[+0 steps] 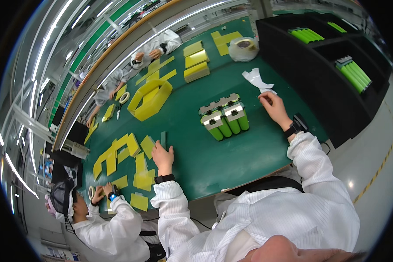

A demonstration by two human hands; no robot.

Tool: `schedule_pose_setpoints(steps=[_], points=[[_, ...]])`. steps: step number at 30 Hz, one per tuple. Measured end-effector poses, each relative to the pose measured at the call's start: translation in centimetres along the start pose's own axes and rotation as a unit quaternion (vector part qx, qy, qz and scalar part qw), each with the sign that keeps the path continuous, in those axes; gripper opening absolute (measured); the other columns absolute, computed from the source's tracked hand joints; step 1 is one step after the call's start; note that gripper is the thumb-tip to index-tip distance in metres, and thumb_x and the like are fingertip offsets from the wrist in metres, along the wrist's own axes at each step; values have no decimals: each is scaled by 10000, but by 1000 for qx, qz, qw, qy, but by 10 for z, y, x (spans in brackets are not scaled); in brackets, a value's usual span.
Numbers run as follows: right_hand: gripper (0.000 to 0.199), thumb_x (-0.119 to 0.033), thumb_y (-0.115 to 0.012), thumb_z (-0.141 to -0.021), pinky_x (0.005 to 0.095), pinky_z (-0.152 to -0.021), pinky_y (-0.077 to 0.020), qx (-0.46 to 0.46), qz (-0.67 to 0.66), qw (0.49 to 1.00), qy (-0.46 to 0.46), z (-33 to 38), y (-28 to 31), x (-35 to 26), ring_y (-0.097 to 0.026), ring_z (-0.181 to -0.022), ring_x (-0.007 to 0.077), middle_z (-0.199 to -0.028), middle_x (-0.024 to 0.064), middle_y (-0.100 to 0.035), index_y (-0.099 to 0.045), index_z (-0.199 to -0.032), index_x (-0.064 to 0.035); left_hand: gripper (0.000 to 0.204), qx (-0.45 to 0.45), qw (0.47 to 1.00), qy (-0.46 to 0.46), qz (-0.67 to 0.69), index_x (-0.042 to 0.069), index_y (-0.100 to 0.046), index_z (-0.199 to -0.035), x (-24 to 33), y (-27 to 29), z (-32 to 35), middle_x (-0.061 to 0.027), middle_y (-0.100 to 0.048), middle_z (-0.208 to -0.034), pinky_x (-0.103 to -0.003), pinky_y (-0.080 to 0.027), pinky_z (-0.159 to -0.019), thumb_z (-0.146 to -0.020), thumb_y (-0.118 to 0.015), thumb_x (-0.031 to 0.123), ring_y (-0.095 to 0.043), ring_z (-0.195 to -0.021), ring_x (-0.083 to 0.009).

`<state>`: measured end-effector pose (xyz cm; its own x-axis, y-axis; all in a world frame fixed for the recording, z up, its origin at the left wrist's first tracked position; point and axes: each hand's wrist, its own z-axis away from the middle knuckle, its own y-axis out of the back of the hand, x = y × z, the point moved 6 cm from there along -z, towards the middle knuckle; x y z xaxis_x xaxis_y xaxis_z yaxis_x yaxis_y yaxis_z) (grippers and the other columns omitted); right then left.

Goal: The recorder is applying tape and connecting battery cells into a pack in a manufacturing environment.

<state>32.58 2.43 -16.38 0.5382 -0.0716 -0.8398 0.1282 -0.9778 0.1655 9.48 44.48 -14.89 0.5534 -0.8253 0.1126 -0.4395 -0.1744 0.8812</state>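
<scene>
Green battery pack (225, 118) lies between open left hand (162, 156) and right hand (273, 107) pinching white paper (266, 91).

We see a matt green worktop (249, 153), glossy green plastic-sleeved cells (225, 122) capped in dull grey metal, smooth yellow card sheets (139, 168) at its left edge, crumpled white paper (255, 80), our ribbed white cloth sleeves (312, 161).

Both arms in white sleeves, extended forward, black band on each wrist. Left hand (162, 156) flat, palm down, fingers together pointing ahead. Right hand (273, 107) reaches further out, wrist bent, fingers curled in a pinch.
</scene>
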Motion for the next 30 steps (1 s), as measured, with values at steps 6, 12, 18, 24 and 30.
schedule_pose_setpoints(steps=[6,12,18,24,30], points=[[110,-50,-600,-879,233,-653,-470,-26,47,998,-33,3,1,18,-588,-710,88,-838,39,-643,-622,-984,-24,434,13,988,-69,141,36,-584,-1156,47,21,-23,-182,-646,-1069,-415,-476,-854,-793,-719,231,-596,-1007,-354],[145,-56,-573,-902,217,-645,-463,-105,-6,991,-85,11,-15,24,-544,-693,64,-829,7,-596,-602,-1042,-31,617,-60,982,137,-117,-4,-644,-1055,-35,-17,-22,-188,-660,-1027,-408,-487,-854,-716,-755,498,-608,-984,-362],[168,-71,-541,-921,205,-656,-449,-149,-1,983,-105,6,-24,24,-523,-719,59,-826,2,-575,-594,-1075,-31,438,-79,987,134,-30,42,-682,-879,-47,-29,-24,-149,-684,-870,-414,-512,-731,-706,-790,429,-651,-845,-337],[178,-74,-540,-928,207,-666,-450,-162,1,980,-114,5,-25,30,-524,-733,62,-839,-2,-565,-589,-1095,-37,392,-60,990,131,8,40,-685,-869,-50,-31,-24,-161,-683,-831,-411,-505,-701,-742,-763,402,-652,-795,-341],[185,-78,-540,-932,205,-672,-446,-164,-8,978,-129,7,-29,27,-511,-728,62,-841,-5,-567,-588,-1105,-38,382,-54,983,156,83,40,-681,-891,-64,-26,-21,-123,-688,-820,-396,-503,-680,-750,-761,386,-653,-780,-314]])
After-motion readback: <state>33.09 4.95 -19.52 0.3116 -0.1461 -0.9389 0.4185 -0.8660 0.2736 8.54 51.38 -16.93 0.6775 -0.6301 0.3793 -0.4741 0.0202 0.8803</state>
